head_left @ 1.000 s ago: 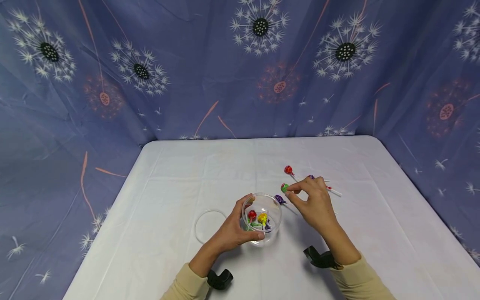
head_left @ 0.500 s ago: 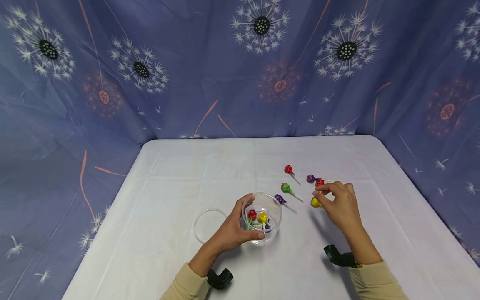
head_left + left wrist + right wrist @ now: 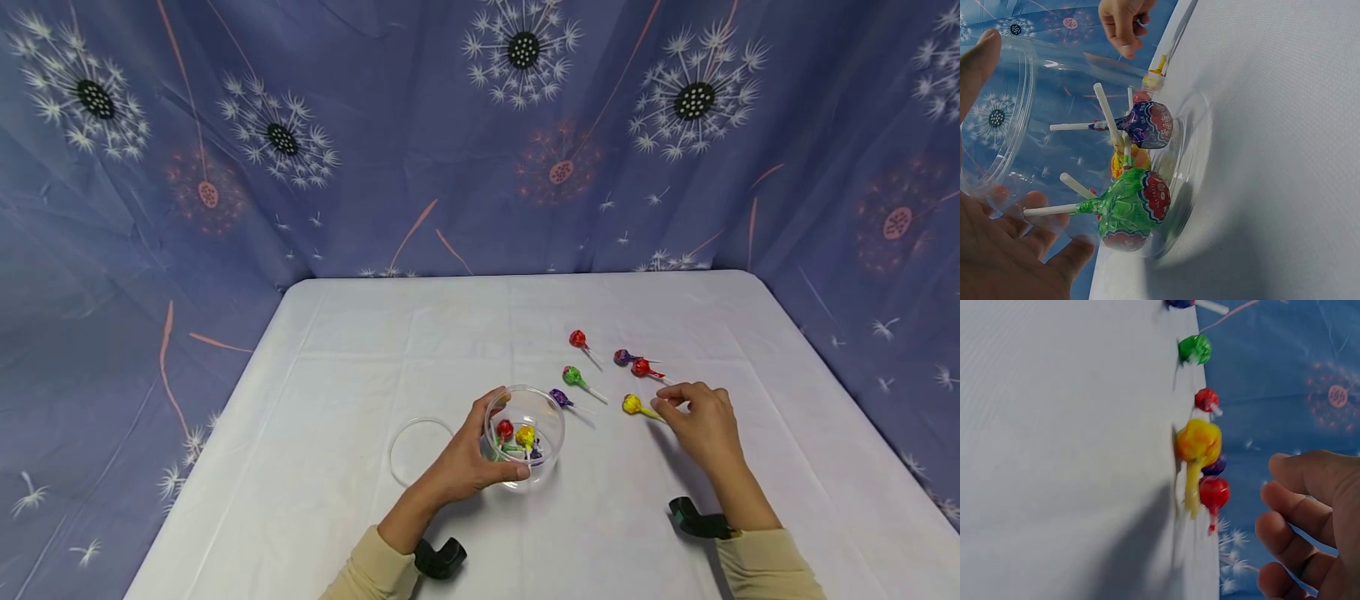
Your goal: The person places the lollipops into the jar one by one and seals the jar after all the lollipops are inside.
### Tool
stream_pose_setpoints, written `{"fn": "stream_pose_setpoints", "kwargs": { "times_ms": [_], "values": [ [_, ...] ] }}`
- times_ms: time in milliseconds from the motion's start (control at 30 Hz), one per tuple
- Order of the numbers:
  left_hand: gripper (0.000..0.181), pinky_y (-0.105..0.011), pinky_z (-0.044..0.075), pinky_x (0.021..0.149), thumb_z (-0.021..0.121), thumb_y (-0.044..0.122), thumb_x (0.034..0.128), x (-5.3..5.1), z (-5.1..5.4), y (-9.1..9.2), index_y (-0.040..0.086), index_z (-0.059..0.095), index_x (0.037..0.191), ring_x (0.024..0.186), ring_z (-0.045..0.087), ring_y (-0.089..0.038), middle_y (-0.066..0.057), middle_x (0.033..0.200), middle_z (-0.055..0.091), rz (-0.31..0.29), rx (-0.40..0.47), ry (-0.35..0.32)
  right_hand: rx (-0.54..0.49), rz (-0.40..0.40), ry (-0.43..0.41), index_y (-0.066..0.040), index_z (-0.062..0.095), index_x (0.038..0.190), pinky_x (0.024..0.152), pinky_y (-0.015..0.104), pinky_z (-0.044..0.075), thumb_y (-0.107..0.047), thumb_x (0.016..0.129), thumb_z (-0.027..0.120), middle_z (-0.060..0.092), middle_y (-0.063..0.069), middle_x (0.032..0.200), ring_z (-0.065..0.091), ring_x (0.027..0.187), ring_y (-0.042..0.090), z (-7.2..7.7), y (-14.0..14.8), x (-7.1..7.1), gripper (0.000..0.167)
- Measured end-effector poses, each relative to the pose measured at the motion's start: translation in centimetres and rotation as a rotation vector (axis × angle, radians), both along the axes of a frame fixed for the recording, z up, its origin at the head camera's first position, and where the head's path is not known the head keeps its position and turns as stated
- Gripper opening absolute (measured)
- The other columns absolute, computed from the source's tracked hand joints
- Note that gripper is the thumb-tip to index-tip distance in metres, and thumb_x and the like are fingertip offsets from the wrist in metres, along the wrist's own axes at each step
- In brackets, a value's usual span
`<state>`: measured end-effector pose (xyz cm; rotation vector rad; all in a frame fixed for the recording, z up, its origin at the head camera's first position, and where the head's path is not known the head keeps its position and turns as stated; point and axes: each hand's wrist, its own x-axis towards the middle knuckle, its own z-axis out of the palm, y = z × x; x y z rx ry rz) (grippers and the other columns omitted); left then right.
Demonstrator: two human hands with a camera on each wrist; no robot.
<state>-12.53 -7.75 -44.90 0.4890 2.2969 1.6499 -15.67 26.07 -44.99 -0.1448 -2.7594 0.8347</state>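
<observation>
My left hand [image 3: 465, 467] grips a clear plastic jar [image 3: 553, 433], its mouth tipped up towards me. Inside lie a red lollipop [image 3: 505, 430], a yellow lollipop [image 3: 525, 436], a green lollipop [image 3: 1132, 206] and a purple lollipop [image 3: 1150, 125]. My right hand [image 3: 703, 425] hovers at the stick end of another yellow lollipop [image 3: 632, 405] on the table. In the right wrist view its fingers are apart, loosely bent, with nothing between them. The yellow lollipop lies free in front of them.
Other lollipops lie on the white table [image 3: 360, 358]: green [image 3: 572, 375], purple [image 3: 559, 398], red [image 3: 577, 339], purple-blue [image 3: 622, 357] and red [image 3: 641, 367]. A thin clear ring, perhaps a lid [image 3: 392, 450], lies left of the jar. A blue floral curtain [image 3: 420, 150] hangs behind.
My right hand has moved right, away from the green lollipop, past the yellow head to its stick end. The left hand and jar have stayed in place.
</observation>
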Motion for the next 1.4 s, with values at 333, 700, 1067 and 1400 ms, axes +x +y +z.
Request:
{"fn": "stream_pose_setpoints", "kwargs": {
  "times_ms": [333,700,1067,1400],
  "values": [
    [0.096,-0.047,0.027,0.111,0.082,0.036,0.0717,0.0,0.1,0.1,0.039,0.02,0.145,0.132,0.039,-0.019,-0.001,0.146,0.038,-0.008,0.018,0.012,-0.016,0.036,-0.079,-0.002,0.071,0.095,0.064,0.029,0.031,-0.018,0.084,0.067,0.06,0.017,0.089,0.046,0.085,0.026,-1.4,1.3,-0.1,0.02],
    [0.096,-0.048,0.028,0.111,0.081,0.037,0.072,0.2,0.3,0.1,0.038,0.019,0.145,0.132,0.039,-0.018,0.001,0.145,0.038,-0.003,0.0,0.019,-0.036,0.071,-0.174,-0.002,0.07,0.097,0.065,0.027,0.038,-0.016,0.084,0.067,0.063,0.016,0.093,0.055,0.083,0.025,-2.9,2.4,-0.5,0.02],
    [0.095,-0.049,0.026,0.112,0.081,0.036,0.0723,0.1,0.2,0.1,0.04,0.02,0.145,0.133,0.039,-0.019,0.001,0.146,0.038,-0.001,0.003,0.021,-0.023,0.073,-0.178,-0.002,0.07,0.098,0.068,0.031,0.033,-0.014,0.083,0.068,0.058,0.015,0.092,0.05,0.088,0.027,-3.7,2.6,-0.6,0.019],
    [0.096,-0.047,0.028,0.111,0.081,0.037,0.0719,0.1,0.3,0.1,0.04,0.02,0.145,0.132,0.039,-0.015,0.002,0.145,0.039,0.003,-0.014,0.023,0.001,0.08,-0.137,-0.003,0.072,0.094,0.066,0.031,0.032,-0.01,0.083,0.067,0.058,0.015,0.089,0.051,0.084,0.027,-3.9,2.4,-0.6,0.014]
  ]
}}
